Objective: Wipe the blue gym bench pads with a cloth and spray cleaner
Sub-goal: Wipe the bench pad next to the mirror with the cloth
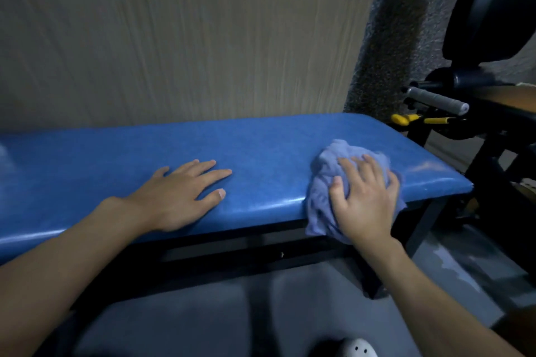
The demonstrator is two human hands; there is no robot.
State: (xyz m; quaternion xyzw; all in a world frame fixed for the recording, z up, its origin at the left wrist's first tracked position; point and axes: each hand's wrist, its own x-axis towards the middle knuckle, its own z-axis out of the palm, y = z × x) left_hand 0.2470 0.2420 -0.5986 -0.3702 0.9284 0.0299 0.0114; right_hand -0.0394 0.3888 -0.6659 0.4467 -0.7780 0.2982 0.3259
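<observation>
A: Left hand (179, 197) flat on the blue bench pad (261, 148), fingers straight and slightly spread, holding nothing. Why park it there?

B: Probably for bracing: leaning weight onto the pad and steadying the body while scrubbing with the other.

A: And the right hand (362, 200)?

B: Fingers bent over a bunched lilac-blue cloth (324, 171), thumb dug into the folds, gripping and pressing it down. Bunched rather than spread out, likely for firmer pressure on one patch.

A: Where on the pad?

B: Near the right end, at the front edge, with a flap hanging over the rim above the black frame (232, 252). Seems well placed for catching the rounded front edge as well as the top.

A: Any spray cleaner about?

B: None in view. Cannot tell whether the pad is wet; only glare along the front edge.

A: Further out?

B: Pale wood-grain wall panel (174, 38) behind, dark gym machine (493, 9) with a grey handle (435, 100) just past the right end, grey floor (174, 322) below, tip of a white shoe (358, 349) at the bottom.
</observation>
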